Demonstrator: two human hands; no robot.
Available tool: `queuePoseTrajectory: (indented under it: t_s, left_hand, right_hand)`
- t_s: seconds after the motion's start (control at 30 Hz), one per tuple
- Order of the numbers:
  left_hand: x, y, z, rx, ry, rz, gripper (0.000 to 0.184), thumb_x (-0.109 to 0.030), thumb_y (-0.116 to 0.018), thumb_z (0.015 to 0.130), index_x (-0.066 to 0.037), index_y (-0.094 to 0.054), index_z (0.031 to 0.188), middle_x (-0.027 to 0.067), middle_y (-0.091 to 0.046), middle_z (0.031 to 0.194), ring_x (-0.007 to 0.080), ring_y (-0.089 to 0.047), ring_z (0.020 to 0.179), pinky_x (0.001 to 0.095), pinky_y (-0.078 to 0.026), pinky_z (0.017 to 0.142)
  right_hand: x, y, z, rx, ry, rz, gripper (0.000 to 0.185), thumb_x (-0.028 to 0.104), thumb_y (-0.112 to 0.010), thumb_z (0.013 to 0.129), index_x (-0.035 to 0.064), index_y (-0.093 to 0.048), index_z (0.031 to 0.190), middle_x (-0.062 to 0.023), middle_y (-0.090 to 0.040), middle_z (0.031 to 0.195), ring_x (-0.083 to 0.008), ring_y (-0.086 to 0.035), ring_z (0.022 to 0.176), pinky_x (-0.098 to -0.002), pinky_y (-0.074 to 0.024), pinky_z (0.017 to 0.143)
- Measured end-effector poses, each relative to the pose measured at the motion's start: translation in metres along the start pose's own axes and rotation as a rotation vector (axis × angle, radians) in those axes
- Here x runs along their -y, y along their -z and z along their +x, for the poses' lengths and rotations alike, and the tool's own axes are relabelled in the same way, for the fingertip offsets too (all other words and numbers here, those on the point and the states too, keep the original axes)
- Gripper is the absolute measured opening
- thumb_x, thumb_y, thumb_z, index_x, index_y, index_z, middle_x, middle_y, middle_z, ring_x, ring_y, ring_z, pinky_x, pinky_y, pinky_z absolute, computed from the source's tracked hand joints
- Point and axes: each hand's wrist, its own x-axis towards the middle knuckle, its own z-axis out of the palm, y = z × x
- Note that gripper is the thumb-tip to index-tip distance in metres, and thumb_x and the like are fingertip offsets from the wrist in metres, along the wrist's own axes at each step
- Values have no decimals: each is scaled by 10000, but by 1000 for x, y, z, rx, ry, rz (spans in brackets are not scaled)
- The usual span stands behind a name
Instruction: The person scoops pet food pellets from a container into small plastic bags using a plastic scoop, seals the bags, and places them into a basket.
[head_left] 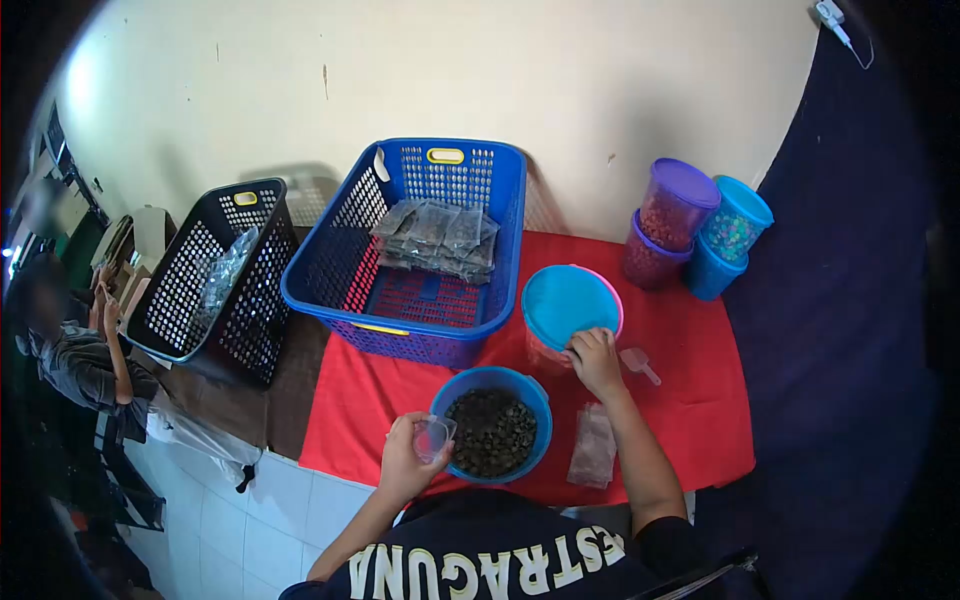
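Observation:
My left hand (407, 458) holds a small clear plastic cup (434, 438) at the left rim of a blue tub (541, 400). Dark, pebble-like pieces (490, 432) fill much of that tub. My right hand (596, 360) is closed at the near edge of a turquoise lid (568, 303), which lies over a pink-rimmed container (619, 310). Whether its fingers grip the lid or just rest on it is hard to see. A clear scoop (641, 365) lies right of this hand, and flat clear bags (594, 447) lie below it on the red cloth (700, 415).
A large blue basket (400, 345) holds stacked filled bags (440, 238). Left of it, a black basket (262, 335) contains more clear bags (222, 280). Purple containers (680, 200) and blue containers (735, 225) are stacked at the back right. Another person (75, 350) is at far left.

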Motion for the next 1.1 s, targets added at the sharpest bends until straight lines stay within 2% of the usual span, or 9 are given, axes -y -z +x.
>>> queuePoseTrajectory:
  t_s: [0.07,0.2,0.3,0.37,0.4,0.57,0.73,0.93,1.1]
  left_hand:
    - [4,1,-4,-5,6,54,513,-218,-790,695,-39,-526,1096,144,-592,1008,312,-587,970,406,-433,863]
    - [11,9,-12,-70,77,125,512,-209,-791,692,-32,-526,1093,158,-601,995,329,-589,979,416,-455,846]
    - [21,5,-18,-134,112,143,499,-201,-789,693,-29,-531,1084,163,-606,1007,336,-592,984,424,-471,846]
    - [26,1,-19,-129,140,159,480,-196,-784,699,-22,-535,1071,161,-613,1017,339,-593,988,425,-475,858]
    - [27,0,-17,-116,119,170,487,-192,-782,702,-14,-531,1080,168,-619,1011,332,-608,984,407,-481,853]
    - [25,-9,-10,-79,109,160,498,-196,-779,703,-6,-526,1089,172,-628,1005,319,-618,989,394,-482,860]
    - [24,-10,-9,-91,154,166,511,-214,-768,721,-1,-513,1109,173,-632,1023,313,-620,994,392,-480,868]
    - [39,-13,-6,-75,373,-66,474,-230,-763,759,-1,-520,1094,171,-644,1001,249,-643,910,363,-499,796]
    - [56,-23,-5,-35,418,-210,439,-217,-761,767,-20,-528,1084,98,-647,898,175,-623,785,324,-502,741]
  right_hand:
    - [1,9,-6,-132,-44,40,273,187,-733,738,84,-600,953,-59,-601,984,-276,-541,986,-436,-370,900]
    - [-69,6,-82,-707,-636,-263,403,228,-738,765,42,-559,1074,-139,-586,1048,-331,-516,1048,-469,-370,920]
    - [-128,-9,-163,-727,-943,-523,435,343,-733,804,37,-536,1041,-148,-555,1018,-268,-567,884,-438,-457,758]
    - [-139,-8,-183,-652,-1772,466,501,504,-699,809,59,-504,931,-95,-528,841,-178,-520,600,-361,-418,467]
    - [-135,-14,-180,-711,-1795,623,526,603,-662,792,119,-458,817,-4,-454,671,-105,-380,434,-279,-253,333]
    - [-143,-26,-179,-353,-1648,948,373,494,-602,882,171,-444,784,44,-423,600,-82,-359,429,-235,-266,357]
    - [-125,-27,-172,-536,-1294,678,169,218,-462,968,72,-507,896,-34,-525,744,-118,-520,562,-260,-410,405]
    - [11,55,-117,-787,-725,617,144,144,-422,964,16,-485,975,-118,-580,914,-147,-577,745,-261,-480,509]
    - [127,41,-113,-287,-392,880,90,61,-577,867,21,-508,909,-127,-597,871,-183,-588,696,-310,-499,615]
